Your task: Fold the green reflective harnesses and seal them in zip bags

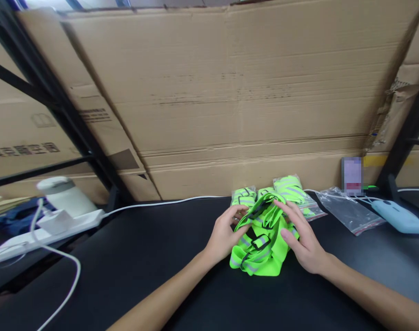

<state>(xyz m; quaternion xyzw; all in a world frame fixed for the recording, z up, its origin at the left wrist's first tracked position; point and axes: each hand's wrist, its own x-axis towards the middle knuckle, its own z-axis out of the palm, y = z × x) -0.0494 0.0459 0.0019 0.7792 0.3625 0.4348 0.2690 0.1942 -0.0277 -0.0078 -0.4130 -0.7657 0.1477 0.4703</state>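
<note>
A bundle of neon green reflective straps [273,250] with grey stripes and black buckles, which looks like a reflective strap vest, lies loosely heaped on the black table. My left hand [226,230] pinches a folded upper strap at the bundle's left side, thumb in front. On the right, my right hand [306,241] holds the bundle's edge, its fingers long over the top and its thumb against the front straps. Part of its grip is hidden by the fabric. Just behind stand packed green strap bundles in clear bags [288,186], partly covered by the bundle.
A clear zip bag [350,211] lies to the right, near a light blue device [400,216] and a blurred card [352,176]. At left are a white power strip [51,234], its cable and a white bottle [66,195]. Cardboard [230,92] walls the back.
</note>
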